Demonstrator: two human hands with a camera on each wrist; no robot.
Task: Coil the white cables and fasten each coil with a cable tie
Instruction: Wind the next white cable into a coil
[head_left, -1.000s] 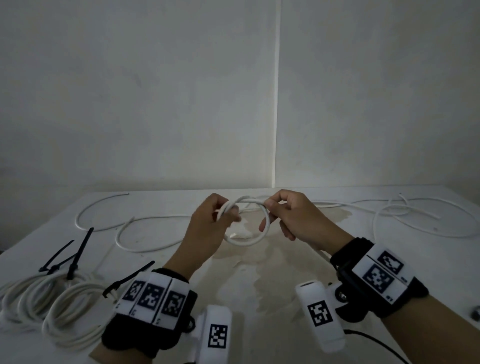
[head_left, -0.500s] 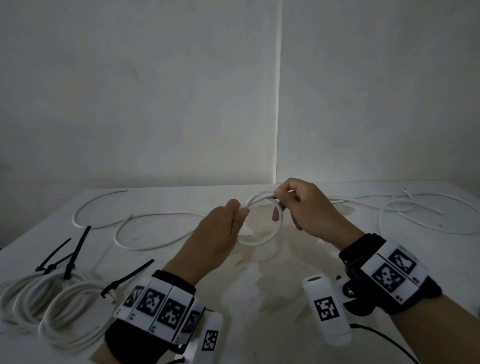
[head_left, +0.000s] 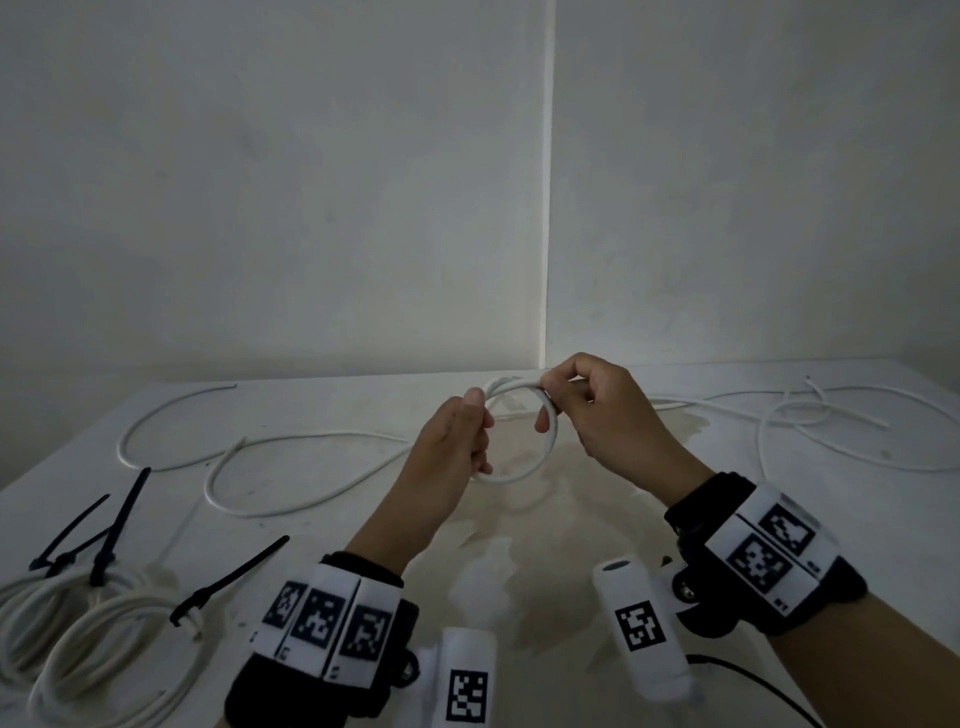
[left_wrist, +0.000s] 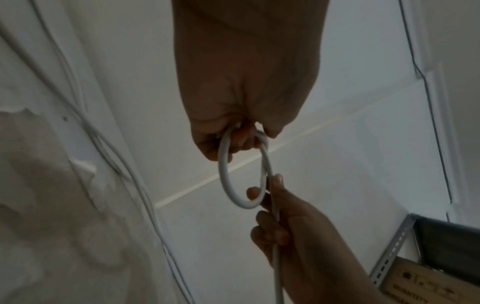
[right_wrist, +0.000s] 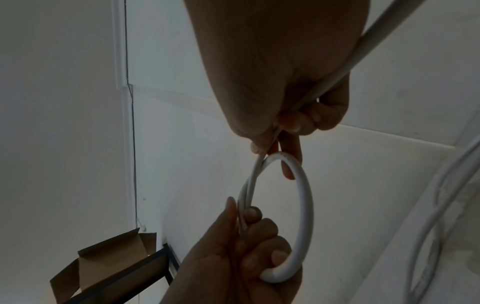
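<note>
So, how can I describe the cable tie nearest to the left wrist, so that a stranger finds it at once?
Start at the table's near left corner, where finished white coils lie. The black cable tie fastens the coil closest to the left wrist. Unlike the others further left, its tail points up-right, toward the hands.

The head camera looks forward and down from above the white tabletop (head_left: 291, 415), facing the pale wall, at moderate range. The left wrist camera looks along the left hand (left_wrist: 246, 82), close up. The right wrist camera looks along the right hand (right_wrist: 280, 67), equally close. All three views share the small loop of white round cable (head_left: 545, 441) (left_wrist: 226, 181) (right_wrist: 303, 216).
</note>
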